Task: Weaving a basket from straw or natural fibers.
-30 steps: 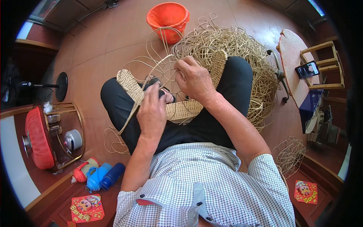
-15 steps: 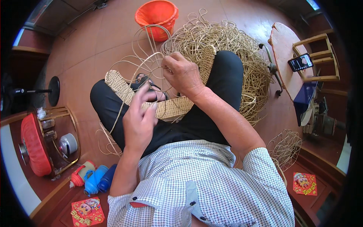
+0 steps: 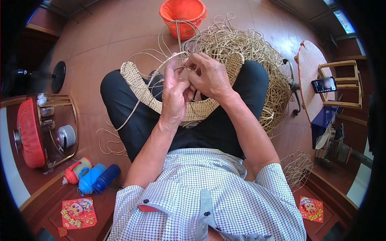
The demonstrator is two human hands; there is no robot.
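Over my lap lies a curved band point(image 3: 138, 86) woven from tan cord, its two ends pointing away from me. My left hand point(image 3: 175, 96) is raised above the band's middle, with a pale twisted cord point(image 3: 160, 69) running up to its raised index finger. Its thumb meets the fingertips of my right hand point(image 3: 212, 78). Bent fingers of the right hand pinch a thin strand there; the exact grip is partly hidden. Loose loops of cord point(image 3: 146, 51) arch out beyond both hands.
A big tangled cord pile point(image 3: 257, 56) covers the floor ahead right, beside an orange-red bucket point(image 3: 183, 16). Right stand a round-edged table point(image 3: 309, 64), a phone point(image 3: 324, 85) and a wooden frame point(image 3: 350, 64). Bottles point(image 3: 91, 178) lie left; a smaller cord tangle point(image 3: 296, 168) lies right.
My left hand has moved up and right to meet my right hand. The right hand has turned, fingers now pointing toward the left one. The whole view has shifted slightly.
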